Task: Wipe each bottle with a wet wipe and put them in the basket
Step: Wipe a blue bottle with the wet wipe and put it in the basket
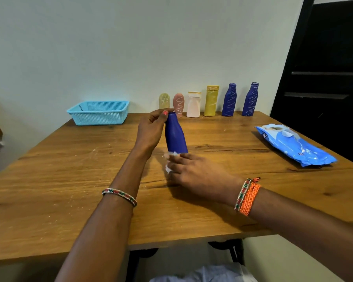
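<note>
Worktop [69, 169]: wooden, against pale wall; blue wipe pack [293, 145] at right.
Basket [99, 112]: far left, apparently empty.
Bottle in hand [175, 135]: blue, upright, mid-worktop, clean of marks.
Left hand [151, 129]: grip closed on bottle neck, thumb at cap.
Right hand [194, 171]: grip closed on wet wipe [170, 159], pressed at bottle base.
Queue [210, 100]: six scribbled bottles along wall.
Handling: likely light, rigid, slippery when damp; hold at narrow neck or waist.
</note>
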